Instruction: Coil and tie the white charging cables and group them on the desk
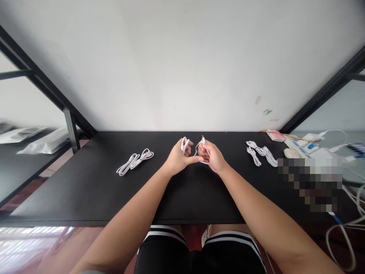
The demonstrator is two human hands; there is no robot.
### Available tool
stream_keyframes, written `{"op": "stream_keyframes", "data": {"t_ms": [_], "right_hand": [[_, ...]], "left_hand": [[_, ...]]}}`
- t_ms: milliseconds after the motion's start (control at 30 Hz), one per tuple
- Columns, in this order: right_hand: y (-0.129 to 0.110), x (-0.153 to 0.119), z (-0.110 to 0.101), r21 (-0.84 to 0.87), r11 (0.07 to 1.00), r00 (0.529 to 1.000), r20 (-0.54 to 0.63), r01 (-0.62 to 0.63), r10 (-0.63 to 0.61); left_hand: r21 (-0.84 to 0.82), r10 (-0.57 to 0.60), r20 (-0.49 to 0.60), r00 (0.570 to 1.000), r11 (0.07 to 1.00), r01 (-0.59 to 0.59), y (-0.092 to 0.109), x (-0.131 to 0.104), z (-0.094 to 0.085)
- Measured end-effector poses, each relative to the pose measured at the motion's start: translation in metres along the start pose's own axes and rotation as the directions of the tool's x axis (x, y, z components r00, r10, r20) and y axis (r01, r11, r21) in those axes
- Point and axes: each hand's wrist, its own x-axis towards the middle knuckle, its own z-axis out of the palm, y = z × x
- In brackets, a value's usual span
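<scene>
Both hands are raised over the middle of a black table (85,182), with a white cable (184,144) running between them. My left hand (178,156) is closed around looped strands of it, the loops poking up above the fingers and the thumb stretched toward the other hand. My right hand (212,154) pinches an end of the same cable, its metal-tipped plug (203,139) pointing up between thumb and fingers. Part of the cable is hidden inside the hands. Coiled white cables (135,161) lie on the table to the left.
More bundled white cables (261,153) lie to the right. Beyond them are a white mouse (291,153), a power strip (302,146), a pink-and-white box (276,136) and loose cords. A white wall (176,76) rises behind the table; black frame posts (72,129) stand at the sides.
</scene>
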Motion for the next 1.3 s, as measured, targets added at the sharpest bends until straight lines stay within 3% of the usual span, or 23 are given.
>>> {"op": "stream_keyframes", "data": {"t_ms": [167,267,467,600,733,800,900,1033,1200,1300], "right_hand": [[-0.001,0.001,0.002,-0.031,0.998,0.996,-0.072,-0.049,0.047],[0.002,0.002,0.001,-0.081,0.996,0.994,-0.107,-0.037,0.028],[0.006,0.0,0.004,-0.37,0.922,0.993,0.008,0.113,-0.118],[0.002,-0.003,0.013,-0.457,0.862,0.974,0.044,0.219,-0.224],[-0.005,-0.005,0.014,-0.51,0.811,0.917,-0.099,0.286,-0.386],[-0.007,-0.005,0.009,-0.518,0.815,0.895,-0.188,0.26,-0.404],[-0.008,-0.002,-0.002,-0.446,0.882,0.907,-0.293,0.15,-0.303],[-0.006,0.003,-0.01,-0.202,0.977,0.927,-0.348,0.072,-0.14],[-0.01,0.006,-0.009,0.125,0.992,0.944,-0.328,0.028,0.015],[-0.013,0.008,-0.014,0.255,0.967,0.946,-0.315,0.007,0.077]], "left_hand": [[0.216,0.033,0.083,0.996,0.975,-0.05,0.001,-0.002,-0.001],[0.244,0.037,0.078,0.996,0.968,-0.055,0.0,-0.001,-0.002],[0.23,0.109,0.059,0.992,0.966,-0.12,-0.001,0.001,0.001],[0.281,0.126,-0.043,0.991,0.954,-0.109,-0.005,0.002,0.001],[0.324,0.13,-0.16,0.979,0.943,-0.072,-0.006,0.003,0.0],[0.3,0.111,-0.238,0.965,0.953,-0.035,-0.007,0.005,-0.001],[0.139,0.015,-0.326,0.945,0.99,0.032,-0.008,0.01,-0.002],[-0.175,-0.115,-0.276,0.954,0.982,0.067,-0.009,0.012,-0.004],[-0.158,-0.119,-0.22,0.968,0.984,0.085,-0.009,0.011,-0.005],[-0.243,-0.12,-0.235,0.965,0.968,0.062,-0.008,0.011,-0.005]]}}
